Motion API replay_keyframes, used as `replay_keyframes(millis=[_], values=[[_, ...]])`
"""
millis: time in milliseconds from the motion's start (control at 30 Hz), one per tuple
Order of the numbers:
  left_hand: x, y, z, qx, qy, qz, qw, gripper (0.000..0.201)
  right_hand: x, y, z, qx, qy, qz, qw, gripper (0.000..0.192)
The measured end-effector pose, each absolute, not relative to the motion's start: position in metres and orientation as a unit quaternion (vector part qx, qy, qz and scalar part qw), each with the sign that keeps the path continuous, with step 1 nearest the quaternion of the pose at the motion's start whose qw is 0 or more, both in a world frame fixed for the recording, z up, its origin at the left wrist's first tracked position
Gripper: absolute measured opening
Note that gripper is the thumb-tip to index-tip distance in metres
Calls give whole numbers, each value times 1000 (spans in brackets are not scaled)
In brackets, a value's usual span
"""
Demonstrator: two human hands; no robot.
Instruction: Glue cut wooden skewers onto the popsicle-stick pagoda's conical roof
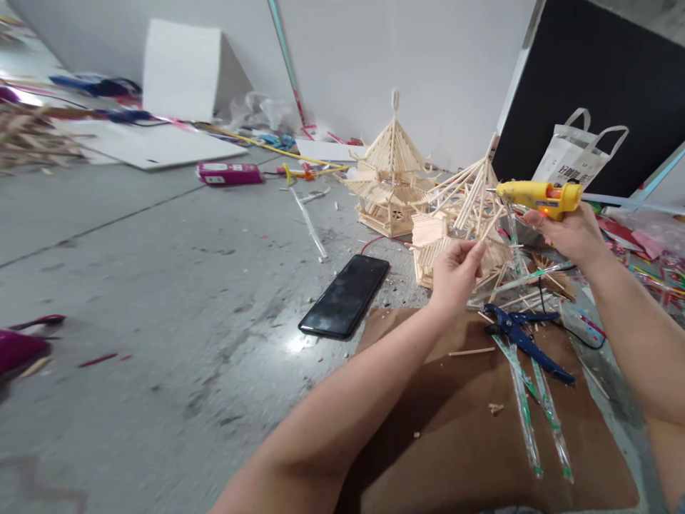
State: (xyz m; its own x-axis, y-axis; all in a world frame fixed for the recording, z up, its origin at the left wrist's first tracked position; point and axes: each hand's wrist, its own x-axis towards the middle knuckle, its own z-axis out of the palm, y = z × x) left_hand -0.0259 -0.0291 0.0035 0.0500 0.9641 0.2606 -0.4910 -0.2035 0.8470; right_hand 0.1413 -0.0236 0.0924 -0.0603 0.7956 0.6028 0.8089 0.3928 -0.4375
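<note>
My right hand (pixel 570 232) is wrapped round a yellow glue gun (pixel 535 194), whose nozzle points left toward the sloping roof sticks of a wooden stick pavilion model (pixel 428 246). A small orange light glows on the gun. At the front of that model, my left hand (pixel 456 270) pinches a thin wooden stick (pixel 489 227) that slants up toward the nozzle. The model's peaked roof is an open frame of sticks with gaps. Behind it and to the left stands a second pavilion model (pixel 394 171), its roof covered with sticks and topped by a finial.
A black phone (pixel 345 296) lies left of my forearm. Blue cutting pliers (pixel 527 343), glue sticks in clear wrappers (pixel 524 414) and a loose stick (pixel 472 352) rest on a brown board (pixel 417 464). A white bag (pixel 570 157) stands behind; a purple box (pixel 229 173) lies farther left.
</note>
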Motion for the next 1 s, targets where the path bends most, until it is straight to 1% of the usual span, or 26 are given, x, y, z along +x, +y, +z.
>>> replay_keyframes(millis=[100,200,300,500,633,800,1000], values=[[-29,-23,5,420,271,655,567,29,137,-25,95,-567,-726,-28,389,44],[-31,-18,6,390,282,653,585,29,135,-22,96,-587,-719,-48,369,45],[-32,-14,6,363,298,637,612,29,138,-18,94,-570,-725,-61,382,45],[-34,-5,6,347,286,612,651,30,141,-16,93,-581,-723,-46,372,44],[-33,-1,7,342,281,611,656,28,140,-16,94,-563,-729,-39,386,43],[-32,1,8,336,277,589,681,29,139,-17,95,-589,-716,-36,373,44],[-33,3,9,333,272,601,674,28,135,-21,97,-601,-712,-51,359,48]])
